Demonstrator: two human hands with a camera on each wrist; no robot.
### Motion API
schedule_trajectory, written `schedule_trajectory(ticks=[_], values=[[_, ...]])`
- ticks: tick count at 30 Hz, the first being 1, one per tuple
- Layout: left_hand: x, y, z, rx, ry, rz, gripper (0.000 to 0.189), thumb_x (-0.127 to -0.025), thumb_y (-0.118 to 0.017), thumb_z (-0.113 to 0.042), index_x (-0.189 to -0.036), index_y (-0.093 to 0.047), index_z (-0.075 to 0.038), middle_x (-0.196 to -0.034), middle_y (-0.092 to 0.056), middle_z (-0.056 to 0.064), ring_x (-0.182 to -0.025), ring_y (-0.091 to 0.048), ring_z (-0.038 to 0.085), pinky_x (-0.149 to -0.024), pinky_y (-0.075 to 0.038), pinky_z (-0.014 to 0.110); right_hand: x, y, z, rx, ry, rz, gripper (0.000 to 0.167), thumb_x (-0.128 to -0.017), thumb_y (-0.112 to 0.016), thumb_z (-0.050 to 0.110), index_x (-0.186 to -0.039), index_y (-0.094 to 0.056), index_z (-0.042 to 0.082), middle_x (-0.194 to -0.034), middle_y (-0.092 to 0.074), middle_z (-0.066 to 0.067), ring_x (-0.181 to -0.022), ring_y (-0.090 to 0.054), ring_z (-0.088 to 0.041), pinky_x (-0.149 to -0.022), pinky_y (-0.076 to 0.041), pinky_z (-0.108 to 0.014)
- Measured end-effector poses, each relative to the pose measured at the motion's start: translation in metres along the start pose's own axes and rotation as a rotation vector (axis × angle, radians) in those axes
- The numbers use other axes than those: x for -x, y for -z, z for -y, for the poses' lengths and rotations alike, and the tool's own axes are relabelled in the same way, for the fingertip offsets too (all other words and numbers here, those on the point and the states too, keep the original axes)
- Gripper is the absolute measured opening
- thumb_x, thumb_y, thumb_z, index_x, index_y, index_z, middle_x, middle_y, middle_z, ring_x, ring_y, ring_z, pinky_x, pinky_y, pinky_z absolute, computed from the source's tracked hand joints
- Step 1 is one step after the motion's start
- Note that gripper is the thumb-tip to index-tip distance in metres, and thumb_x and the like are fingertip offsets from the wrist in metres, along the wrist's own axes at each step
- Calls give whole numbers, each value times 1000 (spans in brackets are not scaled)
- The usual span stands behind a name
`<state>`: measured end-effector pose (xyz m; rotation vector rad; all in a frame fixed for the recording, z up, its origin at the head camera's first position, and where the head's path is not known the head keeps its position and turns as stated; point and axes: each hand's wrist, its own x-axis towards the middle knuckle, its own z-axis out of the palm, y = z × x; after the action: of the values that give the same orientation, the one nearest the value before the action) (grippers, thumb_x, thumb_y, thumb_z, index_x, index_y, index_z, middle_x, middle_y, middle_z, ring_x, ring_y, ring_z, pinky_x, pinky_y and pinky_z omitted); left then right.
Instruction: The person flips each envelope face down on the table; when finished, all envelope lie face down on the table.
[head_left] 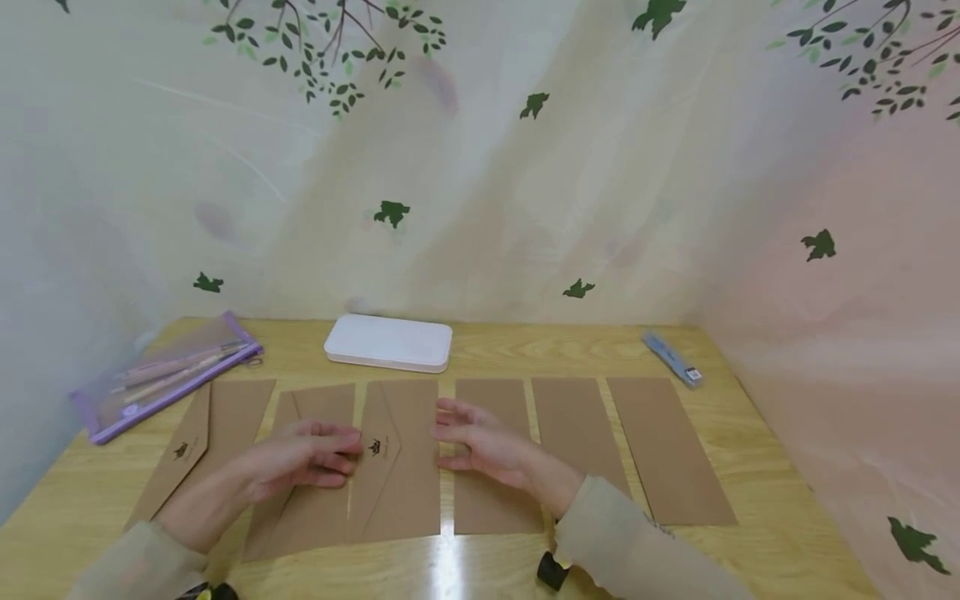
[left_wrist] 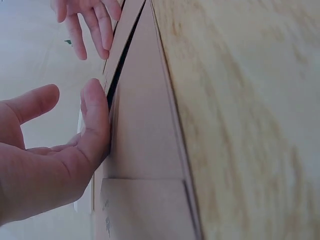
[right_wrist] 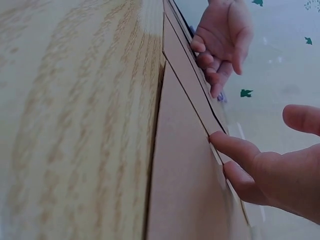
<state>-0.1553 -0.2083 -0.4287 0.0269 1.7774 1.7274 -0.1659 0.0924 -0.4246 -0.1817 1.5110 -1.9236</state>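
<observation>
Several brown kraft envelopes lie in a row across the wooden table. The middle-left envelope (head_left: 408, 492) shows a pointed flap with a small dark crown print. At its left edge is my left hand (head_left: 307, 454), loosely curved above a neighbouring flap-up envelope (head_left: 288, 529). My right hand (head_left: 491, 442) is at its right edge, over a plain-sided envelope (head_left: 495, 504). In the left wrist view, my left hand (left_wrist: 65, 145) rests its fingers against the envelopes, thumb apart. The right wrist view has my right hand (right_wrist: 275, 170) touching an envelope edge with its fingertips. Neither hand grips anything.
A white flat case (head_left: 388, 342) stands at the back of the table. To the far left lies a clear purple-edged zip pouch (head_left: 168, 379) with pens inside. A slim blue-grey packet (head_left: 672, 360) is at the back right. Fabric with leaf prints hangs behind the table.
</observation>
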Motion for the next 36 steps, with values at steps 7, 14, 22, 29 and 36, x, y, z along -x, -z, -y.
schedule_trajectory(ticks=[7,14,22,29,36], values=[[2,-1,-1,4,-21,-46,64,-102,-62,-20,-143,-34,19,-118,-60,13,-97,-61,20,-87,-59,36,0,-2,3,7,4,-6,71,-101,-57,6,-158,-18,-4,-161,-16,-30,-147,-23,-44,-107,-45,-55],[1,-2,-5,8,-32,-53,68,-103,-60,-22,-150,-26,14,-128,-56,19,-107,-62,24,-92,-57,38,-1,-2,2,9,24,-27,73,-99,-60,8,-159,-20,-2,-161,-19,-30,-147,-26,-43,-105,-46,-58],[-3,-3,-8,64,-61,-91,71,-102,-61,-22,-154,-22,7,-124,-54,13,-100,-61,20,-88,-57,34,-1,-1,0,4,49,-37,72,-99,-61,10,-159,-22,1,-161,-20,-29,-147,-27,-42,-104,-45,-60],[-4,-2,-6,110,-92,-53,69,-103,-59,-17,-154,-21,9,-119,-57,11,-96,-63,18,-86,-58,33,-3,0,0,-1,56,-32,73,-99,-60,11,-160,-21,2,-162,-19,-29,-147,-26,-42,-106,-43,-62],[-5,-4,-3,142,-109,-23,69,-104,-57,-15,-154,-18,11,-113,-60,7,-96,-63,17,-87,-58,34,-3,-1,1,3,53,-23,72,-100,-60,11,-160,-21,3,-162,-19,-28,-147,-26,-42,-106,-42,-63]])
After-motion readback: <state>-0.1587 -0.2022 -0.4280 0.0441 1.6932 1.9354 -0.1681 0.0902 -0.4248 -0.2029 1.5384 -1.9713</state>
